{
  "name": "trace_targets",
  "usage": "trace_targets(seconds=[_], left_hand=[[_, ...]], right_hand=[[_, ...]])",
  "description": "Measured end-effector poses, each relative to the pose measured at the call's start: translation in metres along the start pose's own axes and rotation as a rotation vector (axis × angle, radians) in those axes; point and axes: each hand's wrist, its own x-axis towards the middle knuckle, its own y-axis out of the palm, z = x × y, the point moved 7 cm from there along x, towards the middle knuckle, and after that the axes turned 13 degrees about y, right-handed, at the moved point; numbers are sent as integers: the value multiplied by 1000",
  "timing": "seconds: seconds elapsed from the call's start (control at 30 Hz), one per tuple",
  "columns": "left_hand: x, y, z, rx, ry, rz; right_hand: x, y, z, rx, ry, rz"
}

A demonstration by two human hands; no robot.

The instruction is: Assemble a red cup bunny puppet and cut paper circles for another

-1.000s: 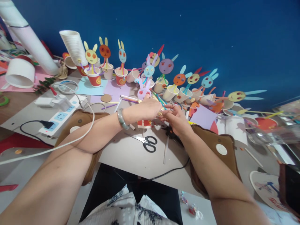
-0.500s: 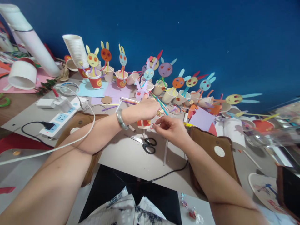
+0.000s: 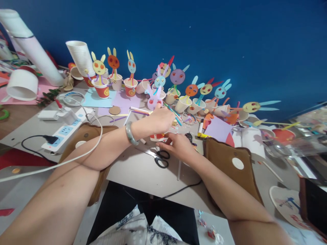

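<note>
In the middle of the table stands a small red-and-white paper cup (image 3: 156, 136), mostly covered by my hands. A lilac paper rabbit head (image 3: 151, 102) rises just behind my left hand (image 3: 161, 119), which reaches over the cup. Its fingers are curled, and what they hold is hidden. My right hand (image 3: 178, 146) is closed around the cup's lower right side, its thumb stretched along the near edge. Just in front of the cup, scissors (image 3: 161, 159) with black handles lie on the table, partly under the right thumb.
Several paper rabbits in cups line the blue wall, such as an orange-faced one (image 3: 191, 91). A power strip (image 3: 66, 131) with cables lies left. Brown cushions (image 3: 231, 165) flank the work area. Markers (image 3: 139, 110) and lilac paper (image 3: 220, 127) lie behind my hands.
My right hand has moved left and slightly down, from beside the cup to its lower side. My left hand has stayed almost in place. The view has shifted slightly.
</note>
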Motion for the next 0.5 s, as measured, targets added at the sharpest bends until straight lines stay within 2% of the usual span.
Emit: trace_targets(seconds=[0.1,0.17,0.3,0.5], left_hand=[[1,-4,-8,57,-47,169],[2,-6,-12,77,-62,196],[4,-2,-15,130,-38,172],[8,2,-19,158,20,45]], right_hand=[[5,2,-1,206,-45,25],[7,2,-1,337,-62,33],[9,3,0,520,-45,73],[11,6,-2,748,34,133]])
